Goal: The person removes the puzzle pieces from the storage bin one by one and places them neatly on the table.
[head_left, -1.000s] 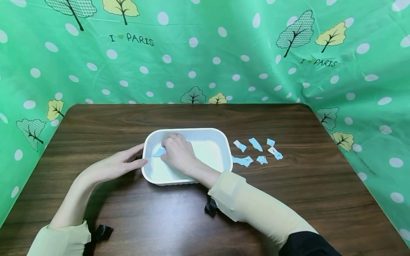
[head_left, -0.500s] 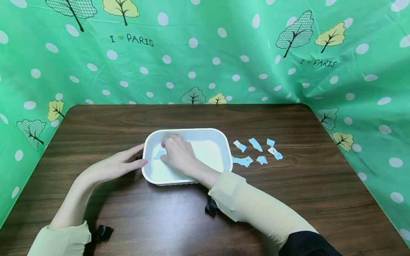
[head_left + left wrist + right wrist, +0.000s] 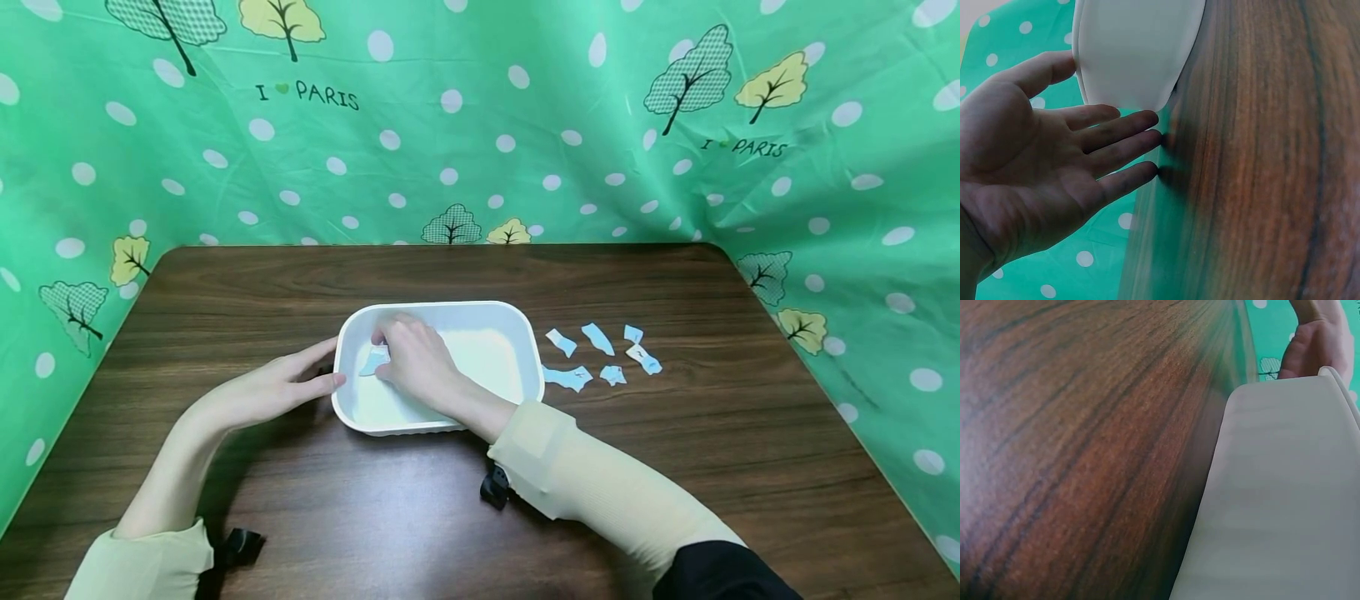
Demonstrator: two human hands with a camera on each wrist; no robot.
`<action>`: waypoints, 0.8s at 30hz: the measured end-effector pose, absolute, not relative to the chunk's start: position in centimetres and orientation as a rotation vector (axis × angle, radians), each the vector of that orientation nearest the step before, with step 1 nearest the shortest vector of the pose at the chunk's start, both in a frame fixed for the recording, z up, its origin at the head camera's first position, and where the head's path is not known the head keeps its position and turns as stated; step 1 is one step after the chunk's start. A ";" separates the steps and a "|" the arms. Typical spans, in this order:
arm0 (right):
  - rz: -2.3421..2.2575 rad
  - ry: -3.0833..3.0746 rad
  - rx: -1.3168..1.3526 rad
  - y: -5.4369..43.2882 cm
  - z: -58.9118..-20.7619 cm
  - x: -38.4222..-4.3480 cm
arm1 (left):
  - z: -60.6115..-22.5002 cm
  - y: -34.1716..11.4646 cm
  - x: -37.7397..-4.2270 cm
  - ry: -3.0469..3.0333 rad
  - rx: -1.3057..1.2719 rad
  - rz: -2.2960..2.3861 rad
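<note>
A white plastic tray [image 3: 491, 367] rests on the wooden table. My right hand [image 3: 420, 354] is down inside its left half, fingers curled and thumb at a torn piece of light blue paper [image 3: 374, 361]. The hand hides part of that piece and its own fingertips. My left hand [image 3: 273, 387] lies along the tray's left end, fingers fairly straight, with thumb and index finger at the rim. In the left wrist view, the palm and spread fingers of the left hand [image 3: 1047, 150] show beside the tray's outer wall [image 3: 1138, 50]. The right wrist view shows tray wall and table, not the right hand.
Right of the tray lie several torn blue and white paper pieces [image 3: 597, 339], one long piece [image 3: 567, 377] reaching up to the tray's right side. The brown wooden table [image 3: 360, 517] ends at a green polka-dot cloth [image 3: 480, 125] behind.
The blue paper piece under my right fingers has turned slightly in the tray, and the right fingertips have shifted a little to the left. My left hand has stayed in place.
</note>
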State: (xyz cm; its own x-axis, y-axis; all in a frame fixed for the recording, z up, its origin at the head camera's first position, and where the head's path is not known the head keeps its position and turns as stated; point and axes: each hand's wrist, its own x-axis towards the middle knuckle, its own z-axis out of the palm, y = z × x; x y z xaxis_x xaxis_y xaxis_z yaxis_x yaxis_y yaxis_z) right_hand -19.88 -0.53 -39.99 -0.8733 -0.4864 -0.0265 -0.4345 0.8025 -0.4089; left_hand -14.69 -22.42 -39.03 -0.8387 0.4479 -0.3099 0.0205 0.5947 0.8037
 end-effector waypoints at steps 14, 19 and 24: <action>-0.730 2.765 -0.784 -0.4 -39.7 -20.0 | -38.6 -22.4 -14.5 2.338 0.373 1.170; -0.813 2.714 -0.743 -0.4 -39.5 -20.3 | -39.0 -22.4 -14.7 2.338 0.383 1.174; -0.875 2.669 -0.672 -0.3 -39.4 -20.5 | -39.2 -22.5 -14.8 2.316 0.397 1.203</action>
